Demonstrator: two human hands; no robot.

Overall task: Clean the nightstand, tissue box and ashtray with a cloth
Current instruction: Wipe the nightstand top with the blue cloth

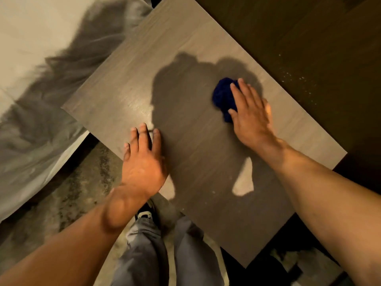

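- Resting near the table's front edge, the left hand lies flat, fingers straight and slightly spread.
- Farther in, the right hand presses a blue cloth, fingers straight over it.

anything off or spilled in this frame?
Pale specks are scattered on the dark surface right of the nightstand, like crumbs or dust. The tissue box and ashtray aren't in view. Otherwise normal: right hand presses the blue cloth, left hand rests flat.
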